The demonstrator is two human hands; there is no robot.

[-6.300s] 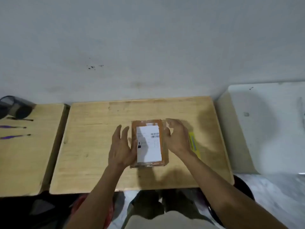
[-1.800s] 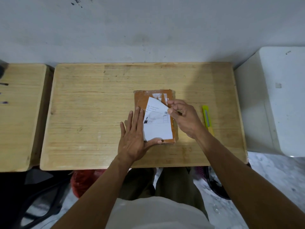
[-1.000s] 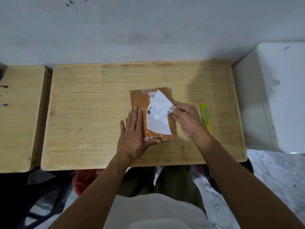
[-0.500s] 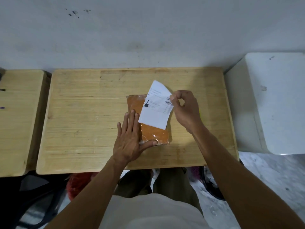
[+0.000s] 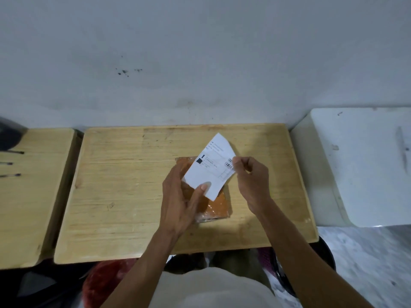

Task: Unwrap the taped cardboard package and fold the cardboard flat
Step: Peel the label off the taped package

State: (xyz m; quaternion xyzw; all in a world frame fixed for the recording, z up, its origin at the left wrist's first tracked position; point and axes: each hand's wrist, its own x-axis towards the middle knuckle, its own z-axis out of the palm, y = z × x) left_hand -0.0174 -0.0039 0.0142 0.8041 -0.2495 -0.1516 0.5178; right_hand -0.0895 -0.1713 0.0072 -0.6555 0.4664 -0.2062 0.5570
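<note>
On the wooden table [image 5: 124, 196] the taped cardboard package [image 5: 216, 206] lies flat near the table's middle, toward the front edge, its orange-brown face still sheathed in clear tape — so the unwrapping proper has not begun; the step in hand is clearing off the shipping label [image 5: 211, 168]. That label now hangs above the package, fully lifted, where half a second ago it was held by one hand alone. The left hand [image 5: 180, 203] has left the table beside the package, its thumb now pinching the label's lower corner; the right hand [image 5: 250, 176] is closed, thumb and forefinger nipping the barcode edge. Next, I judge, the label wants setting aside — then a tape edge found.
</note>
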